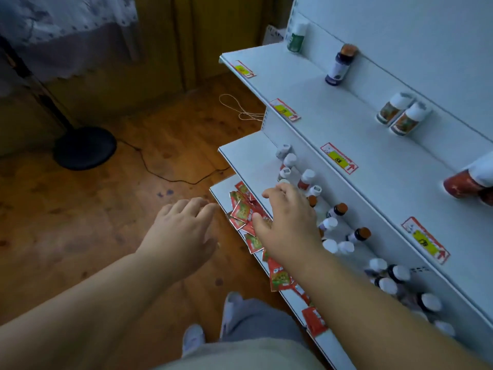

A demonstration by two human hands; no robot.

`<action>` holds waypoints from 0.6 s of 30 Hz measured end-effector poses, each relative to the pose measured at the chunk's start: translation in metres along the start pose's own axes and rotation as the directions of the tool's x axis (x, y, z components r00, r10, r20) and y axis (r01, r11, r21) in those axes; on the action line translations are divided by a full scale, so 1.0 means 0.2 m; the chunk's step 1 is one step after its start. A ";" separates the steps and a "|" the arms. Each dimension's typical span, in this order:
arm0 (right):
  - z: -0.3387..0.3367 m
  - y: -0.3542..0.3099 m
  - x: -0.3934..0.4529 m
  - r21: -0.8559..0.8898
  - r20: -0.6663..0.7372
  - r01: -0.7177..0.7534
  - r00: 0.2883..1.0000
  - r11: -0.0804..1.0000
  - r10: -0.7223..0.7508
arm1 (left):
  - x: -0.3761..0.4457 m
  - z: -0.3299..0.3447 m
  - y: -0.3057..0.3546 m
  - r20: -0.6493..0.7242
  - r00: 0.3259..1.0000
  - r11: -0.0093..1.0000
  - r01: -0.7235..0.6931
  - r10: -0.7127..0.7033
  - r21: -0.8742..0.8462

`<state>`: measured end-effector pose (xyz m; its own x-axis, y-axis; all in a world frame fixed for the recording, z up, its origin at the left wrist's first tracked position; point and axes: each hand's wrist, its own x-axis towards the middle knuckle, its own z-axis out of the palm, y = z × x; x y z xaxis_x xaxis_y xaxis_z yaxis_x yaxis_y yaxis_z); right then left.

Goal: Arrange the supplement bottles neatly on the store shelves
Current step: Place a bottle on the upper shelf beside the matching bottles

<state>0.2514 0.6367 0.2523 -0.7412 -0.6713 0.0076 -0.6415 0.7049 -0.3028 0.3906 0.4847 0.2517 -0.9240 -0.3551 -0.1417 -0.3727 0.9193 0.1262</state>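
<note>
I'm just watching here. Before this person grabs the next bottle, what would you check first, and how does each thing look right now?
1. Right hand free to grasp: ok, fingers spread over the middle shelf, holding nothing.
2. Left hand free: ok, open over the floor.
3. Bottles on the middle shelf within reach: ok, just beyond the fingertips.
4. Those bottles tidy: not ok, scattered unevenly.
5. Room on the top shelf: ok, a few bottles, wide gaps.
6. Red packets on the lowest shelf: not ok, a loose heap.
</note>
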 end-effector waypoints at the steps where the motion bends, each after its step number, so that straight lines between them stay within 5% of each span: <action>1: 0.02 0.00 0.06 -0.004 -0.006 -0.043 0.999 0.999 0.043 | 0.10 -0.01 -0.03 0.006 0.999 0.999 -0.043 0.043 -0.006; 12: 0.29 -0.17 0.81 0.137 -0.037 -0.315 0.946 0.939 0.323 | 0.98 0.00 -0.54 0.053 0.972 0.970 -0.222 0.228 -0.103; 18: 0.54 -0.37 1.21 0.207 -0.144 -0.466 0.855 0.860 0.498 | 1.46 0.11 -0.94 0.097 0.908 0.904 -0.385 0.407 -0.187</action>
<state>0.1406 0.3972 0.1730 -0.9818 -0.1897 -0.0066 -0.1653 0.8715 -0.4617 0.1922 0.2109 0.1640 -0.9827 0.0676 -0.1724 0.0026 0.9361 0.3518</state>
